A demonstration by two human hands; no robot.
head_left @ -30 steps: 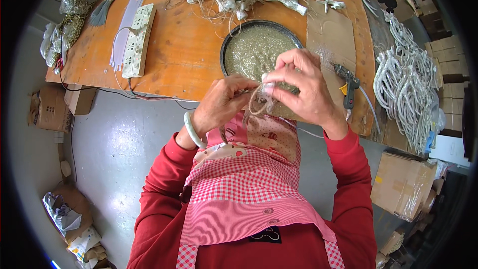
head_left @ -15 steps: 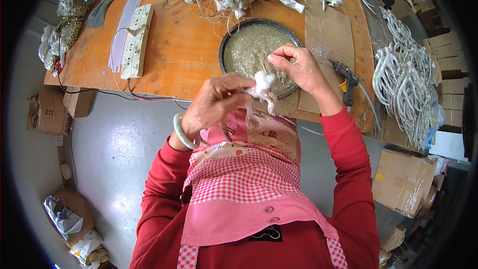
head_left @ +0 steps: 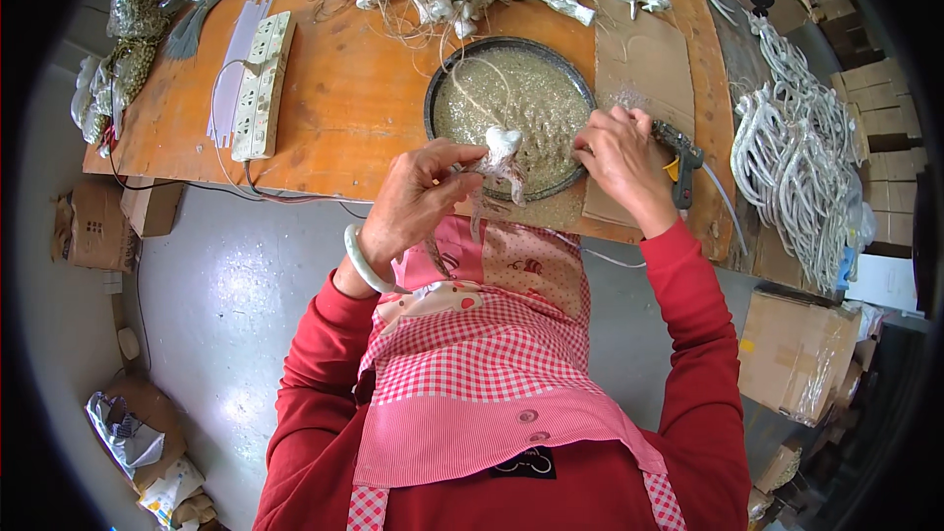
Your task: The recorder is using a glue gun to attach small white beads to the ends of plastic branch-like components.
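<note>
A small white glitter-coated ornament [head_left: 502, 152] is pinched in the closed fingers of the left hand [head_left: 418, 202], held in the air over the near rim of the round dark tray of glitter [head_left: 447, 88]. A thin string loops from it back into the tray. The right hand [head_left: 619, 152] is curled at the tray's right edge, beside a glue gun [head_left: 680, 159] lying on a cardboard sheet [head_left: 639, 59]; whether anything is gripped in it cannot be told.

Risks judged from this position:
- The ornament is held half over the apron rather than the tray, so loose glitter could be shed onto the lap or floor.
- The trailing string could be snagged on the tray rim and the piece jerked from the pinch.
- The glue gun's nozzle lies near the right wrist; a burn is possible if it is hot.
- The pile of finished white branches [head_left: 787, 167] at the counter [head_left: 344, 98] edge could be knocked by the elbow.
</note>
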